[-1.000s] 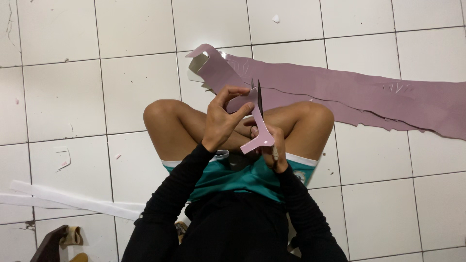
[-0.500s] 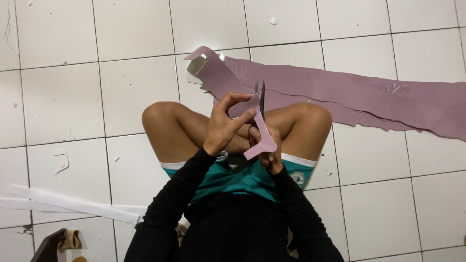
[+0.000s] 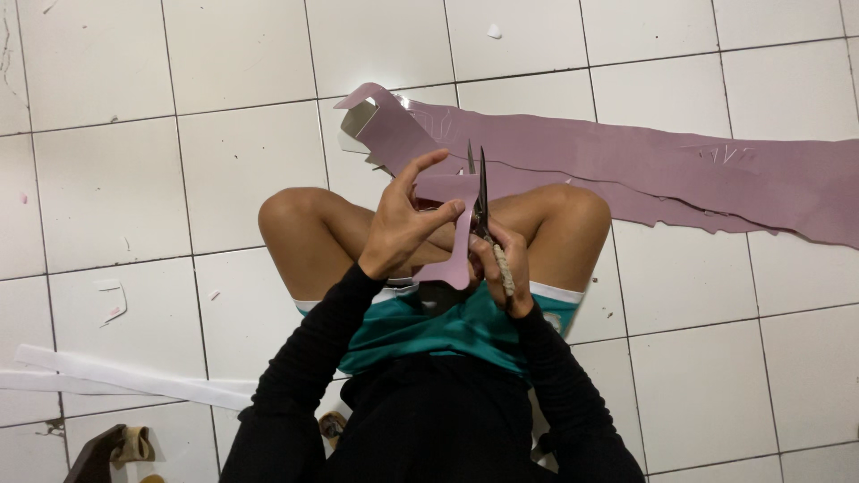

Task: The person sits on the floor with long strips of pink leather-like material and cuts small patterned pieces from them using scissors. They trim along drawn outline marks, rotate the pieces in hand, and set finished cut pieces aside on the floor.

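White-tiled floor [image 3: 134, 188], glossy, with dark grout lines and small paper scraps scattered about; the person sits on it cross-legged, bare knees out to either side, black sleeves, teal shorts.

Item, far left: white strips [image 3: 116, 377], long and narrow, lying flat on the floor, well apart from the hands. Below them, at the bottom edge, a dark brown object [image 3: 103, 452], partly cut off; its kind cannot be told.

Item, centre left: left hand [image 3: 407, 224], raised over the lap, thumb and fingers closed in a narrow pinch on the mauve piece [image 3: 455, 259], a small curved cut shape that hangs down between the two hands.

Item, centre: scissors [image 3: 481, 192], dark blades pointing up and away, slightly parted, set against the edge of the mauve piece.

Item, centre right: right hand [image 3: 501, 264], fingers curled shut through the scissor handles, just beside the left hand.

Item, centre to far right: mauve sheet [image 3: 644, 165], a long band spread on the floor beyond the knees, its near end curled up, its lower edge ragged where material has been taken away.

Progress, as judged: the piece is largely shaped and separate from the sheet; trimming along its edge appears unfinished. Much of the sheet is uncut.
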A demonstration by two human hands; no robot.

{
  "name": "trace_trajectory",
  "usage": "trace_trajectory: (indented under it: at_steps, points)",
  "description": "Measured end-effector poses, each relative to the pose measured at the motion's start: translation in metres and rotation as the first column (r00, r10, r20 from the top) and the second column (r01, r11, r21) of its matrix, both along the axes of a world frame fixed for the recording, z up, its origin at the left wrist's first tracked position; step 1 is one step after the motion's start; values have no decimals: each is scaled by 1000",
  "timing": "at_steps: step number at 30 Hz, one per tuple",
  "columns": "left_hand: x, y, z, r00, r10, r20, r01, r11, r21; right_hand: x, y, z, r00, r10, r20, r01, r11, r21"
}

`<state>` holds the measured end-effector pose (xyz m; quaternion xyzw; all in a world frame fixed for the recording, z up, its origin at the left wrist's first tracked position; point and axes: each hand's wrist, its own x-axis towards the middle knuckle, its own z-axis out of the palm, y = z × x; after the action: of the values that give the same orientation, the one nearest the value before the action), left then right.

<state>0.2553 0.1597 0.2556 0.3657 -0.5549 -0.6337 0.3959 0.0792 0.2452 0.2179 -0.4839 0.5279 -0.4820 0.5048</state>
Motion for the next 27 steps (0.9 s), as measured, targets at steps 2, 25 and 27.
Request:
trace_trajectory:
  at_steps: [2,25,27]
  points:
    - [1,-5,3,999,-29,35,31,997,-64,-2,1,7,1000,-1,9,1,999,48]
    - [-31,19,-76,945,297,-138,-324,907,-269,18,-8,-5,996,-90,3,89,994,60]
    - [-32,17,-56,929,358,-91,-369,910,-188,21,-12,-4,995,-102,-5,102,991,91]
